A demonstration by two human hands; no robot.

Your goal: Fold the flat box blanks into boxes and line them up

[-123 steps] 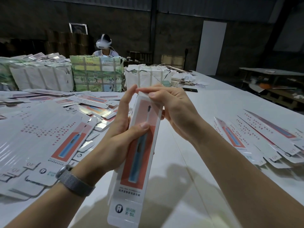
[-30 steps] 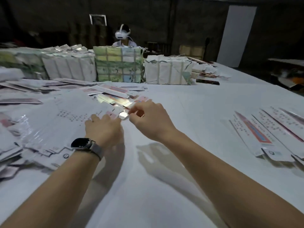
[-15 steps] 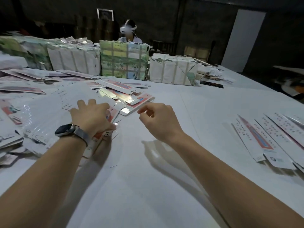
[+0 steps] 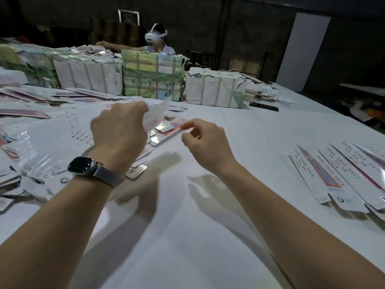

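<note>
Gripped in my left hand (image 4: 119, 130) is one flat blank (image 4: 156, 114), fingers curled round its near end so the white card lifts off the pile and tilts up toward one o'clock; motion blur hides exactly where the fingertips sit. My right hand (image 4: 205, 142) holds nothing that I can make out, fingers loosely curled with thumb and forefinger close together, just at three o'clock of the lifted blank.

From largest down: the white table (image 4: 187, 236) is smooth and faintly glossy, with wide bare room from the centre toward six o'clock and out to its far edge at two o'clock. Wrapped bundles (image 4: 153, 76), blocky, paper-covered and taped, form a wall at twelve o'clock, with a person in a white headset (image 4: 156, 36) behind them. The loose pile of blanks (image 4: 48, 138), shiny and printed with red dots, spreads from nine to eleven o'clock, directly under and beside my left hand. The row of folded boxes (image 4: 341, 176), long, narrow, white with red-and-blue panels, lies side by side at three to four o'clock, well apart from both hands. A dark phone (image 4: 263, 106) lies flat at one o'clock. A square dark watch (image 4: 82, 166) on a grey band sits on my left wrist.
</note>
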